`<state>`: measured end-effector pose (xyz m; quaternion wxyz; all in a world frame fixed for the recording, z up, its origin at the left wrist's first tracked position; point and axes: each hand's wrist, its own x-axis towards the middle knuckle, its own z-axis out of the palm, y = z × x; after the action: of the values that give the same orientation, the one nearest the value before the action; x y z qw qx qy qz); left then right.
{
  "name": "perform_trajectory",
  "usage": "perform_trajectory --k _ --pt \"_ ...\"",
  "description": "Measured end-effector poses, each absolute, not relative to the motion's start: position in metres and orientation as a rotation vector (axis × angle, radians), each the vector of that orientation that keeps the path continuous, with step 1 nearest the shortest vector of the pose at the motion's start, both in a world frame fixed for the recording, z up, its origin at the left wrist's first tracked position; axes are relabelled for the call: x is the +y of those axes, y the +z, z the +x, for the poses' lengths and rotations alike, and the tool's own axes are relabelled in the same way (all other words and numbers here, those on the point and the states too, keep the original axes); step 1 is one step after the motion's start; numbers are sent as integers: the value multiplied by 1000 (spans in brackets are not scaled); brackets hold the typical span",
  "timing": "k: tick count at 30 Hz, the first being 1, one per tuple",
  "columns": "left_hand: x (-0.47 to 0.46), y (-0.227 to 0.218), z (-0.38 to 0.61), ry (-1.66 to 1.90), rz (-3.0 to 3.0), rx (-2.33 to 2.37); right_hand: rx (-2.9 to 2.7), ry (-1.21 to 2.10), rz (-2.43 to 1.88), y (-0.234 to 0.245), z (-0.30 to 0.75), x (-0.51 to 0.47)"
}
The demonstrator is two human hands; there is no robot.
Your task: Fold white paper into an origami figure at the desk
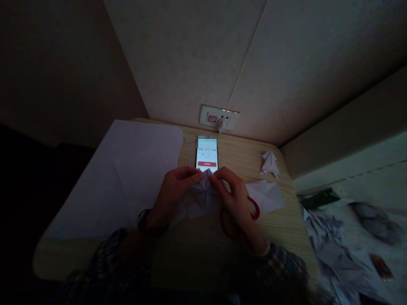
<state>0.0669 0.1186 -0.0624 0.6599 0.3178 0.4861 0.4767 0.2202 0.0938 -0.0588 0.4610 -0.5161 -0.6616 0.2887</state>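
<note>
A creased sheet of white folded paper (205, 190) is held over the table, just in front of a lit phone (207, 154). My left hand (173, 186) pinches its upper left part between thumb and fingers. On the other side, my right hand (233, 192) grips the upper right part the same way. Beneath my right hand lie scissors with red handles (255, 208); their blades are hidden. Close by on the right rests a loose creased sheet of paper (265, 195). Farther back sits a folded paper figure (269, 164) with pointed corners.
Large white sheets (127, 156) cover the left of the wooden table (244, 148). Behind the phone, a wall socket (219, 117) holds a plug. At the lower right, a pile of folded papers (330, 241) lies on a white surface beside the table.
</note>
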Motion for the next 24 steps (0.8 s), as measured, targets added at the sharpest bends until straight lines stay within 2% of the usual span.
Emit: perform_trajectory --k 10,24 --pt "113 -62 73 1116 621 1091 -1570 698 -1287 -63 213 91" --pt "110 -58 73 1206 904 1226 -1444 794 -1313 -64 205 85"
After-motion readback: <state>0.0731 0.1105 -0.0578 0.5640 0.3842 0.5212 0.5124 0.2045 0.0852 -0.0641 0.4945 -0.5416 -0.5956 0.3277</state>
